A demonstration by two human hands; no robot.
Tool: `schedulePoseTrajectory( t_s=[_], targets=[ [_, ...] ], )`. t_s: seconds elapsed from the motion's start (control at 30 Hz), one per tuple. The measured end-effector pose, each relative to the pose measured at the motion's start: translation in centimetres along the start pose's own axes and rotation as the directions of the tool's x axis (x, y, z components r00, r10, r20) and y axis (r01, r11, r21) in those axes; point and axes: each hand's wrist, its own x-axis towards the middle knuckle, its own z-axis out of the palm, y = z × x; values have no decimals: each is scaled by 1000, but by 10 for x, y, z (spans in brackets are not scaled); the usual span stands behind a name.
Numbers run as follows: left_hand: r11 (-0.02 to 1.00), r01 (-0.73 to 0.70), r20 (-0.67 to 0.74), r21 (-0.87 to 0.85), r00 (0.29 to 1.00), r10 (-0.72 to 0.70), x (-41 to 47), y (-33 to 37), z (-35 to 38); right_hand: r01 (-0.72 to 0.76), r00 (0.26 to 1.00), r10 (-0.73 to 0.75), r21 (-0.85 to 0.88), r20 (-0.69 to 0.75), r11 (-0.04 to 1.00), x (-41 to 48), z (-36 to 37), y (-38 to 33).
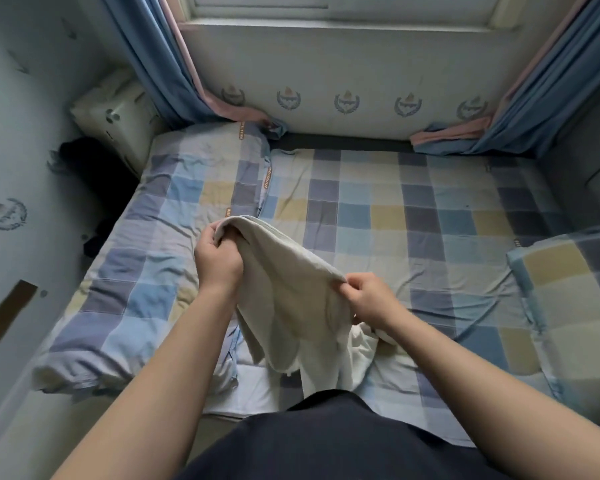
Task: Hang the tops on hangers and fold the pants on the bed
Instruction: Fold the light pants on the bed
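Note:
A cream-white garment (291, 299) hangs between my two hands above the near part of the checked bed (413, 216). My left hand (217, 258) grips its upper edge, fingers curled into the cloth. My right hand (369, 299) pinches the same edge lower and to the right. The cloth droops in folds down to the bed's front edge. I cannot tell whether it is a top or pants. More white cloth (364, 344) lies bunched under my right wrist. No hanger is in view.
A folded checked duvet (146, 258) lies along the bed's left side, a checked pillow (568, 292) at the right. Dark clothing (94, 168) sits in the left corner by a white pillow (118, 116). Blue curtains (160, 64) hang at the far wall.

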Motion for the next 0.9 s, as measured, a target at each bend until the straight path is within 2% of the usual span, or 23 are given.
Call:
schedulePoseTrajectory(
  t_s=[0.1,0.2,0.27,0.37,0.43,0.5,0.6,0.7,0.9],
  targets=[
    [995,-60,80,84,995,54,-6,-8,-4,-51,999,48,311,20,949,1,-11,-32],
    [960,-204,190,192,967,168,-36,-7,-1,-44,999,46,506,7,862,0,-21,-66],
    [941,-285,313,183,924,219,-55,-12,1,-58,998,61,604,15,795,-1,-24,-85],
    [950,-210,603,229,797,31,-74,-25,7,-50,999,42,715,28,698,-7,-30,-105],
    [931,-186,702,314,706,-96,-82,-37,17,-33,999,11,763,34,646,-9,-36,-115],
    [914,-202,696,353,710,-111,-82,-48,30,-19,1000,-7,782,29,623,-10,-41,-121],
    [888,-232,634,397,769,-83,-74,-54,40,-26,1000,23,800,15,599,-10,-44,-119],
    [919,-128,581,373,805,-123,-64,-59,37,-46,997,72,807,4,589,-13,-44,-95],
    [958,146,374,245,898,-232,-54,-46,40,-144,989,115,573,88,807,-41,-16,-31]
  ],
)
